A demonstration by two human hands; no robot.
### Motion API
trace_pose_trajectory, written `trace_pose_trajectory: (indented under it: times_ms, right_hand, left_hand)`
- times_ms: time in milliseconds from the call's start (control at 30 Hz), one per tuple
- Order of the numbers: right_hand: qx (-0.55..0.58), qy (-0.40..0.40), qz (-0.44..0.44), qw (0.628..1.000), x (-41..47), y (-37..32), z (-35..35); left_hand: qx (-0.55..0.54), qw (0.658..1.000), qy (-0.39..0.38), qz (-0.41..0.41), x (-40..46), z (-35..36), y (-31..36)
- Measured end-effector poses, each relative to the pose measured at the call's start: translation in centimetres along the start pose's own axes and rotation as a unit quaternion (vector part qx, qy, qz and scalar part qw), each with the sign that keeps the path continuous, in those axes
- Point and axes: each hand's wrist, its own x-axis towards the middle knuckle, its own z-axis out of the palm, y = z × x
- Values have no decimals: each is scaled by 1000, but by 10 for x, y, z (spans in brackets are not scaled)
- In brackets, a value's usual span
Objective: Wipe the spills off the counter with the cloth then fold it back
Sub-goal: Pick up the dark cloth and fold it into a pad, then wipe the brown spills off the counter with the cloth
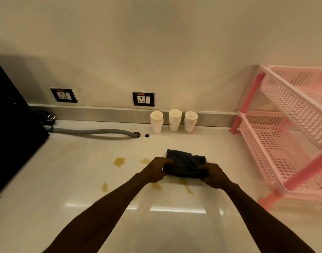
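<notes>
Two bare forearms reach forward from the bottom edge over a glossy pale bench [65,179], seen from the head camera. Both hands are closed on a dark grey cloth [183,161]: the left hand [156,170] pinches its near left corner, and the right hand [214,175] grips its near right edge. Bunched and partly folded, the cloth sits at the middle of the bench; whether its near edge is lifted clear of the surface cannot be told.

Yellow-brown spills [119,161] mark the bench around the cloth: one patch to the left of it, a fainter one just beside the left hand, and several streaks nearer the camera beneath the wrists.

Three stacks of white paper cups [174,120] stand in a row against the back ledge. To their left a grey ribbed hose [92,132] runs along the bench into a hole. Two wall sockets [143,99] sit above the ledge. A pink plastic rack [284,125] with slotted shelves occupies the right side, and a black appliance [10,134] fills the left edge.
</notes>
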Motion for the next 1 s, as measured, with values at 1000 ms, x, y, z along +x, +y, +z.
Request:
trace_pose_trajectory:
  times_ms: [1000]
  right_hand:
    - [-149, 26, -32, 988, -13, -17, 46]
  left_hand:
    - [-166, 931, 299, -128, -208, 10, -83]
